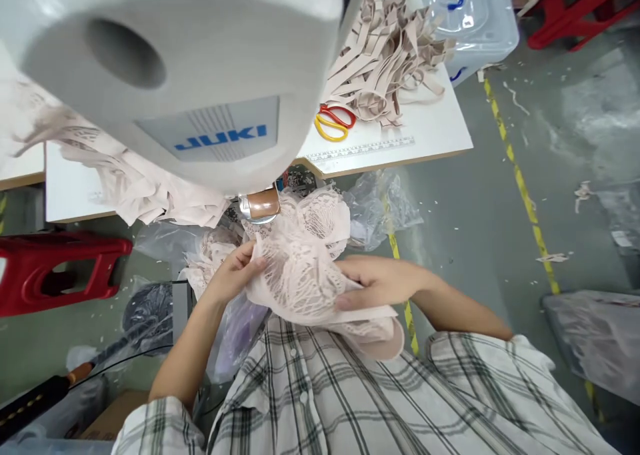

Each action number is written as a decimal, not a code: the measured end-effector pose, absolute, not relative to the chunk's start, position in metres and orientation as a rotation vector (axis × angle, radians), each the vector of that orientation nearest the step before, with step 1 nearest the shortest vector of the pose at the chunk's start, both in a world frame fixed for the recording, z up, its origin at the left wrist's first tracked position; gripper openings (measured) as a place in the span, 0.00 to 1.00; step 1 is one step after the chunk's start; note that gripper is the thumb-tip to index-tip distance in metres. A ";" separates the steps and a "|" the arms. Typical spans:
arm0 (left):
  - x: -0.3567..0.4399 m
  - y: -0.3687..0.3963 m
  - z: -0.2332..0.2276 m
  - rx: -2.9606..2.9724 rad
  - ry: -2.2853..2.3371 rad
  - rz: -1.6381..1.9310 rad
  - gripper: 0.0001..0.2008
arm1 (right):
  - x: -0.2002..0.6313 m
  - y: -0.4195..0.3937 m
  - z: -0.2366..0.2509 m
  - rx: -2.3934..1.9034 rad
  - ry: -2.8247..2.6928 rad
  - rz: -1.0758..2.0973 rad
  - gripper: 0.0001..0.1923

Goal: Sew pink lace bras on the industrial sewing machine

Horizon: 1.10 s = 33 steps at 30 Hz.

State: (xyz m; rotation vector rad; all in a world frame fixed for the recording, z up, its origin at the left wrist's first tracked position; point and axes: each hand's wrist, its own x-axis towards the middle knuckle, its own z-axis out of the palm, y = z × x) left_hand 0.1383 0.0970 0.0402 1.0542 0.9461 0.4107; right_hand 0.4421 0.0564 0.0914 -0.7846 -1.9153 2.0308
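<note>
While the left hand (pixel 235 268) pinches the near-left edge of the lace (pixel 305 268) with fingers curled shut on it, the right hand (pixel 380 281) lies half closed over the lace's right side, thumb on top and fingers underneath. Held between both hands just above the lap, the lace bunches upward until it touches the machine (pixel 200 75) head right beyond the hands. Scissors (pixel 334 123) and strips (pixel 385 48) lie well beyond on the table (pixel 440 135), whose edge runs past the right hand, with open floor (pixel 475 208) to that hand's right.
</note>
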 end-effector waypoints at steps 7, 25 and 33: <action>0.182 0.110 0.078 1.620 0.895 0.368 0.23 | 0.452 0.075 0.072 -1.560 -2.038 1.051 0.41; 0.168 0.168 0.108 1.690 1.615 0.683 0.18 | 0.377 0.145 0.067 -1.314 -1.479 1.253 0.13; 0.169 0.177 0.106 1.748 1.637 0.712 0.18 | 0.380 0.158 0.068 -1.300 -1.512 1.177 0.15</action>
